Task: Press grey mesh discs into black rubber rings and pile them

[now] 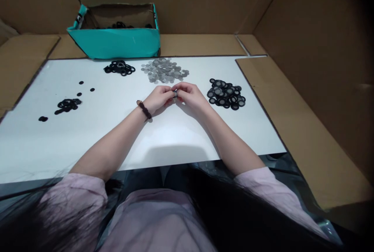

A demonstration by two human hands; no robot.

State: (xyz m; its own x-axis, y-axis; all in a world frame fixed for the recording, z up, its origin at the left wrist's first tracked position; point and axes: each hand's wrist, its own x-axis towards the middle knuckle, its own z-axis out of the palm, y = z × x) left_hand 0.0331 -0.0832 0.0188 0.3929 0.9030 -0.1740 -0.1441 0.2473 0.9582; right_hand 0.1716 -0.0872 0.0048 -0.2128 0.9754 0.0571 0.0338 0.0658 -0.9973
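Note:
My left hand [161,98] and my right hand [187,95] meet over the white table, fingertips pinched together. Between them is a small black ring [175,93], with something grey showing at it; the fingers cover most of it. Just beyond my hands lies a heap of thin grey discs [165,70]. To the right is a pile of black rings with grey centres [224,94]. Bare black rings [119,68] are heaped at the back left.
A teal box [117,43] with black pieces inside stands behind the table. Another black ring pile [68,105] lies at left, with a few small black discs [81,82] scattered around it. Cardboard walls [315,49] enclose the white tabletop [175,139].

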